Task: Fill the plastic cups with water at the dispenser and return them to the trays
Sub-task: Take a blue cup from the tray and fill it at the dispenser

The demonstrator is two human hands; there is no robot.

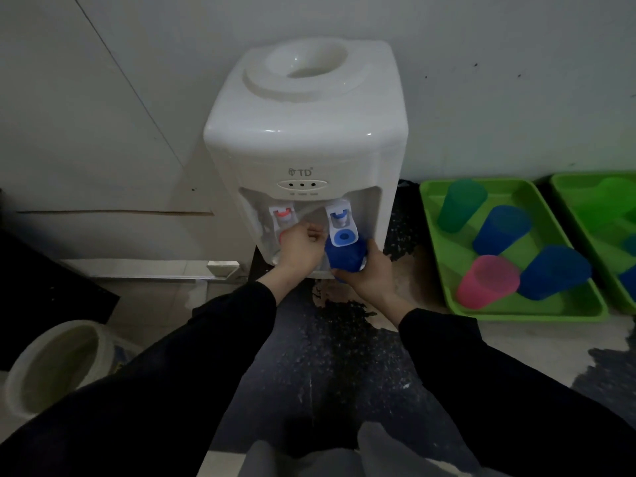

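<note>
A white water dispenser (303, 132) stands on the floor against the wall, with a red tap (283, 215) and a blue tap (341, 225). My right hand (370, 273) grips a blue plastic cup (345, 254) held under the blue tap. My left hand (300, 247) is in the dispenser's recess between the two taps, fingers curled toward the blue tap; what it touches is hidden. A green tray (438, 249) to the right carries one green, one pink and two blue cups. A second green tray (564, 191) is cut off by the right edge.
A pale round bucket (51, 366) sits at the lower left. A dark panel (44, 294) lies along the left. The floor in front of the dispenser is dark and speckled with worn patches (344, 339). My knees show at the bottom edge.
</note>
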